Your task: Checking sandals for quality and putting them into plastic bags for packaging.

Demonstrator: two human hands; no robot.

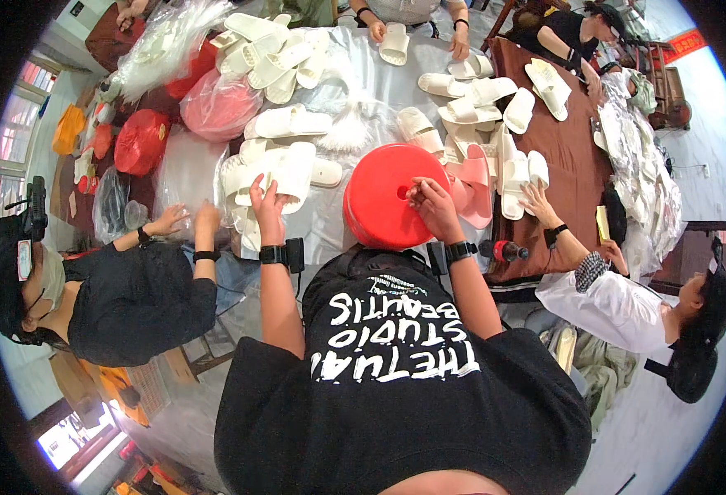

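My left hand [269, 203] grips the near edge of a white slipper [299, 175] at the front of a loose group of white slippers. My right hand [435, 208] hovers over the right part of a red plastic stool [371, 198], with its fingers drawn together in a pinch. Whatever lies between those fingers, if anything, is too small to make out. The round stool stands right in front of me, a hole in its seat. Just right of it, a pink slipper [478, 186] lies beside several white slippers [516, 183].
White slippers [276, 58] are heaped at the far left near red bundles [141, 142] and clear plastic. A dark bottle [503, 251] is near my right forearm. Co-workers sit left [132, 289], right [619, 305] and opposite; the right one's hand [540, 206] touches a slipper.
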